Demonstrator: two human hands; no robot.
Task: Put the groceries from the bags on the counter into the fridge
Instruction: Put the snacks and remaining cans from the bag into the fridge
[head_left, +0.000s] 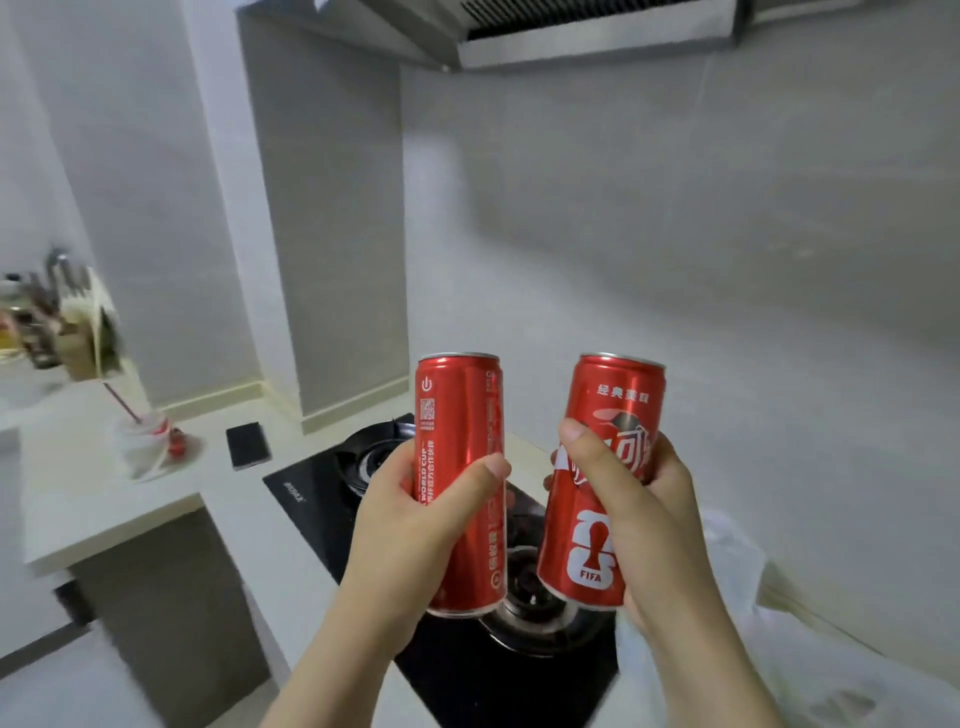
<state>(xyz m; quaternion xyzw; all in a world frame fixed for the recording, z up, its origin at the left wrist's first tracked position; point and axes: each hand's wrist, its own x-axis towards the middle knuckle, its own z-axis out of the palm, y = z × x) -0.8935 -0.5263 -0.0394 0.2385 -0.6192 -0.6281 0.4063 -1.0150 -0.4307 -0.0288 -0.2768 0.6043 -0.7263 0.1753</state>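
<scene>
I hold two tall red soda cans upright above the black gas stove (322, 483). My left hand (410, 525) grips the left can (460, 415) around its lower half, thumb across the front. My right hand (644, 525) grips the right can (613, 395), which leans slightly to the right and shows a FIFA logo. The two cans are a small gap apart. A white plastic bag (737, 571) lies on the counter at the right, partly hidden behind my right arm. No fridge is in view.
A pale counter (104, 499) runs to the left, carrying a plastic cup with a straw (143, 441), a dark flat object (248, 444) and a blurred knife block with utensils (62, 322). A range hood (597, 31) hangs overhead. Grey tiled walls close the corner.
</scene>
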